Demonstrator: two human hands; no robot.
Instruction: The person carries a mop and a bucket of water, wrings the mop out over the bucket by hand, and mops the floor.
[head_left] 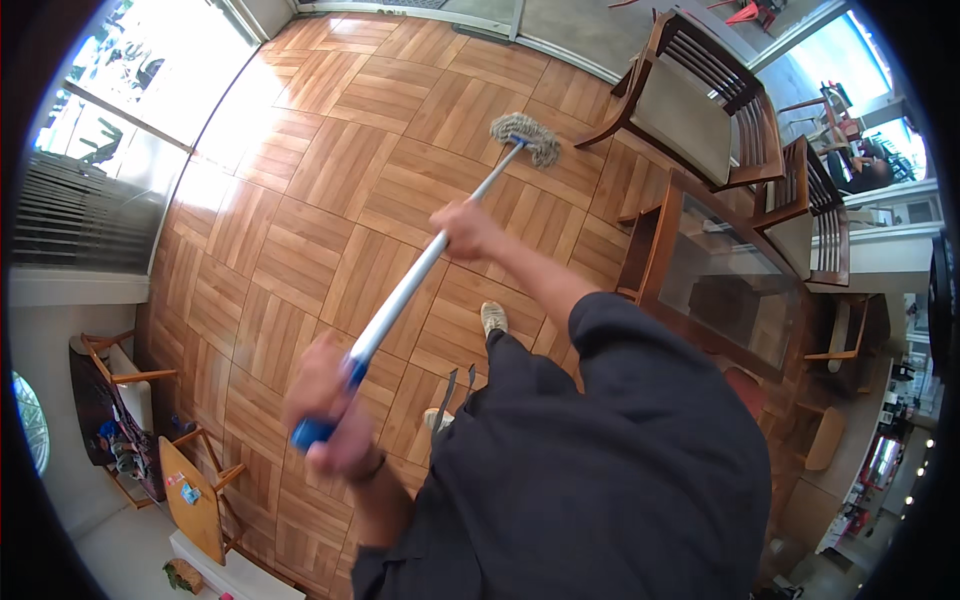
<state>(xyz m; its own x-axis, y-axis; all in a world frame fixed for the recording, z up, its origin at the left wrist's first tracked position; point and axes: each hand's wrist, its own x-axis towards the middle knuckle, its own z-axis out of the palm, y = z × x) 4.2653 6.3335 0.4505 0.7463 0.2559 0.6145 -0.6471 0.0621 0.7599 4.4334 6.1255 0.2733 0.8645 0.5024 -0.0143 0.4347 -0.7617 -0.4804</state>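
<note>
A mop with a pale pole [402, 305] slants across the view, from its blue grip at lower left up to a grey, shaggy mop head [527, 138]. The head rests on the wooden tiled floor [300, 235], close to a chair leg. My left hand [335, 405], smeared by motion, is closed round the blue grip at the top end of the pole. Farther along, my right hand [468, 230] wraps round the middle of the pole. Below the pole, my shoes [493, 317] stand on the floor.
At right stand a dark wooden bench with a beige seat [685, 115], another chair [800, 225] and a glass-topped table [725, 285]. Glass doors [130, 110] line the left. Lower left hold a wooden chair [122, 375] and a small wooden table [193, 500].
</note>
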